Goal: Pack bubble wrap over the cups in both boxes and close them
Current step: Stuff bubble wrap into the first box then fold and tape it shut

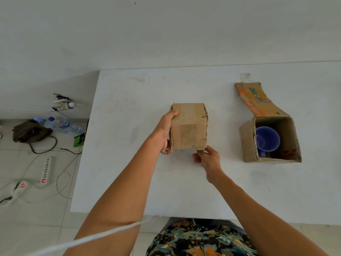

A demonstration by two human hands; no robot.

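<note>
A small brown cardboard box [189, 126] stands at the middle of the white table [129, 172], its top flaps down. My left hand [166, 133] grips its left side, thumb on top and fingers round the near lower corner. My right hand [207, 157] pinches the near right bottom corner of the box. To the right stands a second cardboard box [248, 143], open, its orange printed flap [258, 98] raised toward the wall. Inside it a blue cup [267, 138] shows. No bubble wrap is in view.
The table stands against a white wall. On the floor to the left lie a brown bag [31, 133], water bottles [62, 124], power strips [47, 169] and cables. A white cord [103, 235] crosses near my left arm.
</note>
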